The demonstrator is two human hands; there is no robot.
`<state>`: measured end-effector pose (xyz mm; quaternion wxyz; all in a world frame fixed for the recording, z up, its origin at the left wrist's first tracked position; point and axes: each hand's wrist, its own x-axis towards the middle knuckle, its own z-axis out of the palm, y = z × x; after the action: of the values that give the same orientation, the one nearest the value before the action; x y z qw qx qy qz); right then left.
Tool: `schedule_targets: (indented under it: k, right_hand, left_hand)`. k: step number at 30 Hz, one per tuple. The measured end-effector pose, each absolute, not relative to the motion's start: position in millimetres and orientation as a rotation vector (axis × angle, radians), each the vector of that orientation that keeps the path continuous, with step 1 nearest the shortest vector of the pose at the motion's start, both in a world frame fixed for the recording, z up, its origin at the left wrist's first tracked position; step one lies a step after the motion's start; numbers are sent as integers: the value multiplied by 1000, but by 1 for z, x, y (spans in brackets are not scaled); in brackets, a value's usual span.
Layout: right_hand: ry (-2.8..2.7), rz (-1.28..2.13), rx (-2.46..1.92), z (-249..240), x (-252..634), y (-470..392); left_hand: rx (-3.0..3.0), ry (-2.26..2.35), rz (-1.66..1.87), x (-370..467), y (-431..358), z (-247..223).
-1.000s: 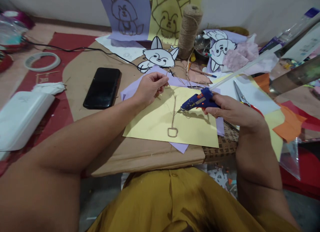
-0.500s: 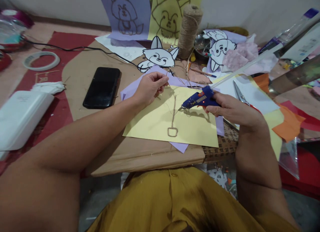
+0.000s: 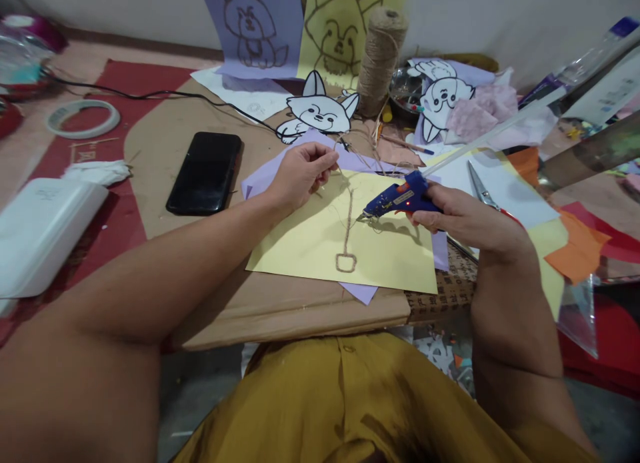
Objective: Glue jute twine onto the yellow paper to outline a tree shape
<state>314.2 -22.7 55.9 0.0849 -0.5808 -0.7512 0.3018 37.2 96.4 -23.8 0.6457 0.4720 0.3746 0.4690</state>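
Observation:
My left hand (image 3: pixel 309 172) pinches a thin strand of jute twine (image 3: pixel 345 178) above the yellow sheet (image 3: pixel 290 250). The twine runs down to a line of twine stuck on the sheet, which ends in a small square outline (image 3: pixel 345 262). In my right hand (image 3: pixel 463 213) is a blue hot glue gun (image 3: pixel 400 198) with a long clear glue stick in its back and a small red light on its side. Its nozzle points left, close to the twine line, and fine glue threads hang nearby. Purple paper (image 3: pixel 360 294) lies under the yellow sheet.
A black phone (image 3: pixel 204 173), a tape roll (image 3: pixel 83 119) and a white case (image 3: pixel 50 236) lie on the left. Behind stand a twine spool (image 3: pixel 383 60) and a cut-out paper fox (image 3: pixel 320 110). Scissors (image 3: pixel 483 186) and orange paper scraps (image 3: pixel 577 250) lie to the right.
Both hands, the twine and the glue gun hold almost the same place. Only a slight shift of the whole view shows.

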Motion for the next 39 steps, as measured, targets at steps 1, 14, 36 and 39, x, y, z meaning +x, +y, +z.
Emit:
schedule_targets:
  k: [1,14,36,39]
  right_hand:
    - [-2228,903,-1727,56,314,-23]
    - [-2134,921,-1687,54,322,-23]
    - [-2172,930,-1679,54,319,-22]
    - [-2170,946,-1675,54,318,-23]
  left_hand:
    - [1071,857,1066,37,96,-23]
    - [1073,857,1068,38,94,-20]
    - [1074,878,1058,38,96,-21]
    - [1081,865,1060,38,97,-23]
